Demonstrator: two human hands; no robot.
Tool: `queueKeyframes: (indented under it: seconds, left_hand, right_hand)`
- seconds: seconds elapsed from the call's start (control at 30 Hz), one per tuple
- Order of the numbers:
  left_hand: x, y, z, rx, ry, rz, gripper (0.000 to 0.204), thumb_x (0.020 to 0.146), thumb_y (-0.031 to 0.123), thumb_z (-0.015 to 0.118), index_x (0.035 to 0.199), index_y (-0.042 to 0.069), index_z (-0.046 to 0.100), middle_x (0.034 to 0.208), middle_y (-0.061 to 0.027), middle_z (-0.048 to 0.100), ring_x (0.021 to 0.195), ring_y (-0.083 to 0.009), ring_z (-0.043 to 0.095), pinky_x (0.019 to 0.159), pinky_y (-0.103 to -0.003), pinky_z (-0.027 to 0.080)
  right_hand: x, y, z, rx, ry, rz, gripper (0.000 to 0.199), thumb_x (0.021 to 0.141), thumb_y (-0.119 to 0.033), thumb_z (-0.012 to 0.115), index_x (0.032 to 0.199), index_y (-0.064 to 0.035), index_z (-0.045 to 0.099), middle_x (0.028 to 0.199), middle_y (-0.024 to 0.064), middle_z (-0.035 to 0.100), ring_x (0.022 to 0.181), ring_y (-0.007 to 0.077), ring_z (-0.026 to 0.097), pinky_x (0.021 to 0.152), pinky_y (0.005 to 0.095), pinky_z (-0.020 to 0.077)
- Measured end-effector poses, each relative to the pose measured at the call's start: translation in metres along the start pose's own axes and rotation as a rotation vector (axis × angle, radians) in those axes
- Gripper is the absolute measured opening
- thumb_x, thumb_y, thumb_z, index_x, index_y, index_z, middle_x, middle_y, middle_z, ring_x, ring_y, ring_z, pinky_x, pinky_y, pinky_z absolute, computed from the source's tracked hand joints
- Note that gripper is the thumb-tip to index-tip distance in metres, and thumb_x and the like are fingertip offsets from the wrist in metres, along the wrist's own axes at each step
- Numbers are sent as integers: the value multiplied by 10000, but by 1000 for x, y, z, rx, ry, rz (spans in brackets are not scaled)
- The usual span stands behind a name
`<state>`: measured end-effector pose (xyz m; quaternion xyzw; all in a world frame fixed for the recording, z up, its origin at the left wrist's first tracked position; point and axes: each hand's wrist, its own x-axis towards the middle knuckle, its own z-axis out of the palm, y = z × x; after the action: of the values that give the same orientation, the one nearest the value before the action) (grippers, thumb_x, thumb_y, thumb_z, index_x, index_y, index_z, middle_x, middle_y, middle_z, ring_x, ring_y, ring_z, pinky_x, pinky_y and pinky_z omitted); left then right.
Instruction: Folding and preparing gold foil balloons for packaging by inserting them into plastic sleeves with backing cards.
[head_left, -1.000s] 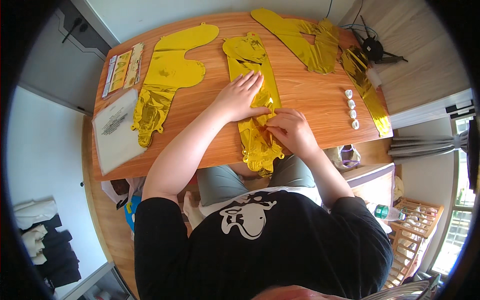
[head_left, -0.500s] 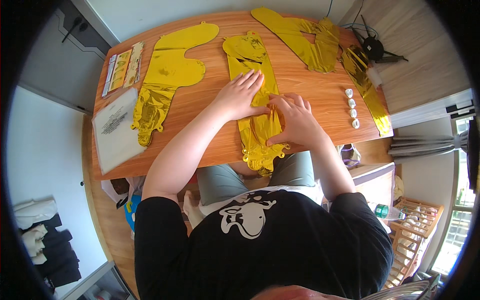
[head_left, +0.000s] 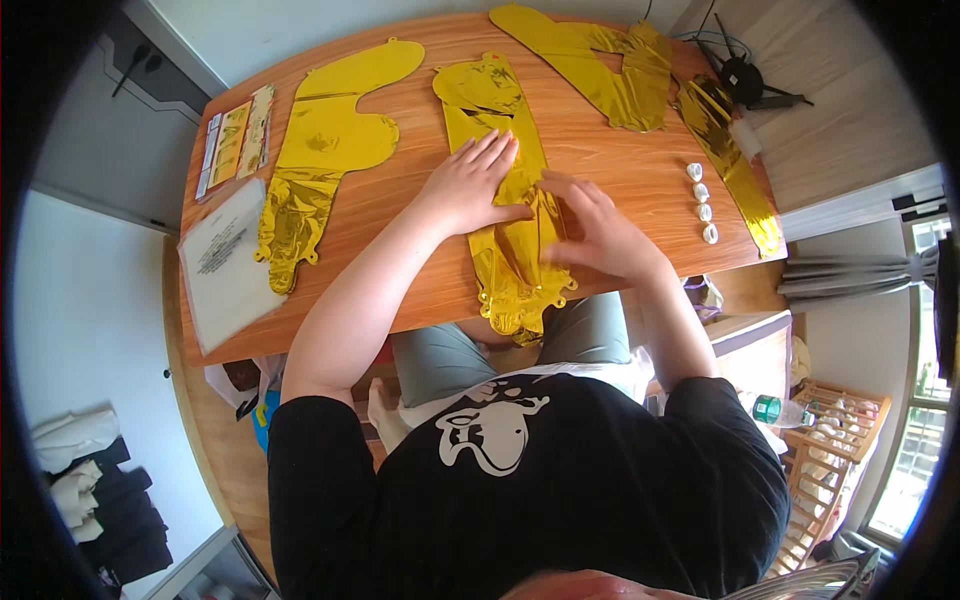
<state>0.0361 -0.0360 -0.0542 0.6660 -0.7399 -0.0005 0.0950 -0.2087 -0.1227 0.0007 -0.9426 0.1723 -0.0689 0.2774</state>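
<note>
A flat gold foil balloon (head_left: 482, 88) lies lengthwise before me, its wrinkled near end hanging over the table's front edge. My left hand (head_left: 470, 190) rests flat on its middle, fingers stretched forward and thumb pointing right across the foil. At the balloon's right edge is my right hand (head_left: 607, 232), fingers apart and slightly blurred, with nothing visibly gripped. Its fingertips are beside the foil; whether they touch it I cannot tell. The foil between and below my hands is creased.
Another gold foil balloon (head_left: 315, 150) lies left; a third (head_left: 645, 85) is at the far right, near a narrow gold foil piece (head_left: 738, 165). White rolls (head_left: 703, 190) line the right side. A printed sheet (head_left: 235, 140), clear plastic sleeve (head_left: 225, 265) and black device (head_left: 742, 80) share the wooden table (head_left: 400, 215).
My right thumb has moved away from the balloon's near end, and that hand has shifted slightly right. My left hand stays on the foil. The whole view has shifted a little.
</note>
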Motion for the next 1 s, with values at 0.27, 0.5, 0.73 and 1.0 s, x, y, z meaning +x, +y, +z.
queueKeyframes:
  seconds: [0.27, 0.5, 0.73, 1.0]
  left_hand:
    - [1, -2, 3, 17, 20, 20, 1115, 904, 796, 471, 1593, -42, 213, 1667, -215, 247, 1555, -321, 238, 1268, -433, 215]
    - [-1, 4, -6, -40, 7, 15, 1048, 894, 718, 586, 1630, 79, 200, 1685, -193, 202, 1561, -322, 210, 1280, -446, 206]
    - [-12, 9, -6, 37, -98, 102, 978, 918, 732, 532, 1640, 156, 209, 1696, -149, 202, 1564, -350, 190, 1272, -486, 198]
    - [-38, 45, -12, 14, -169, 101, 960, 928, 632, 614, 1647, 162, 185, 1699, -136, 200, 1567, -358, 173, 1275, -491, 191]
  right_hand:
    - [-4, 24, 8, -134, 224, -329, 279, 807, 23, 651, 1068, -38, 730, 1177, 141, 698, 1149, 355, 640, 1019, 450, 499]
    - [-9, 23, 10, -140, 188, -318, 318, 816, 36, 639, 1114, -34, 725, 1207, 141, 691, 1161, 355, 639, 1029, 445, 502]
    - [-32, 8, 9, -65, 108, -349, 399, 794, -35, 676, 1192, -38, 699, 1248, 155, 656, 1172, 353, 625, 1018, 439, 498]
    - [-71, -9, 18, -234, 70, -411, 629, 752, -139, 761, 1362, -109, 614, 1348, 101, 613, 1253, 313, 583, 1028, 444, 477]
